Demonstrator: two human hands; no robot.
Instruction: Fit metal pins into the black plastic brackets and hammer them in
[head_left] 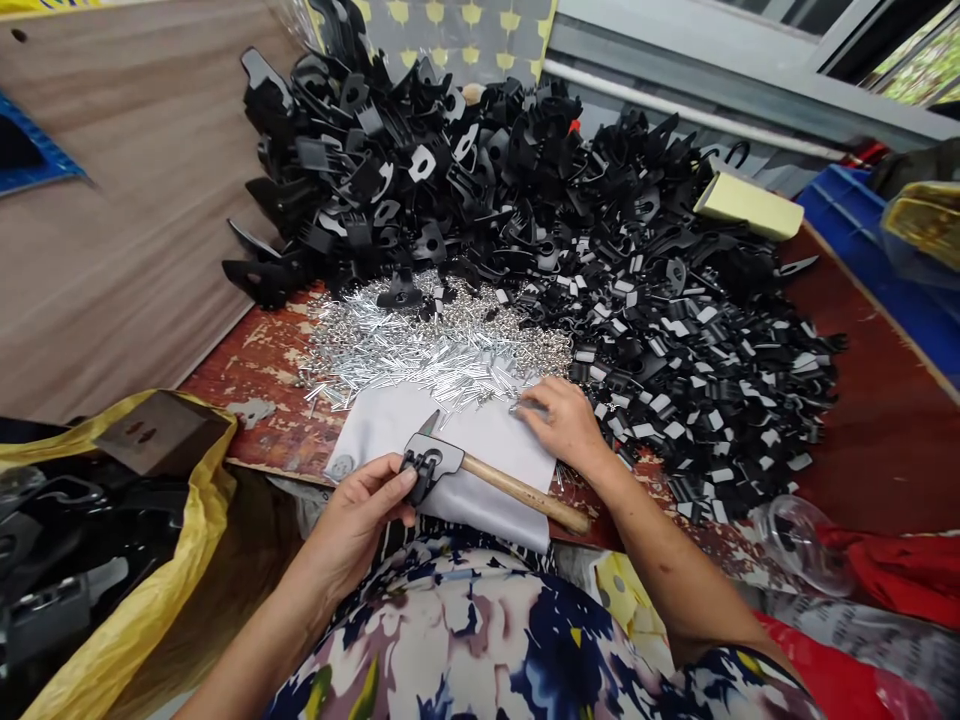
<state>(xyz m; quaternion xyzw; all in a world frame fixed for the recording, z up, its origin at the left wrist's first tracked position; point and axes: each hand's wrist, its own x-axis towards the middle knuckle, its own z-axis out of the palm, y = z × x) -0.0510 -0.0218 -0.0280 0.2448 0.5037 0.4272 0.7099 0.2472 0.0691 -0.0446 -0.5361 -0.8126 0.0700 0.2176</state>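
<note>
At the frame's lower centre, the left hand (371,492) pinches a black plastic clip (429,471), seemingly part-assembled, while the right hand (566,422), narrowed, contents unclear, is beside thin silver metal pins (390,345), with many black plastic pieces (480,170) loose above.

Bright, even light glints on metal pins (420,362); edges look stretched

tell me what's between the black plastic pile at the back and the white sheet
In the head view, a heap of small silvery metal pieces, including thin pins, lies between the black plastic pile and the white sheet.
</note>
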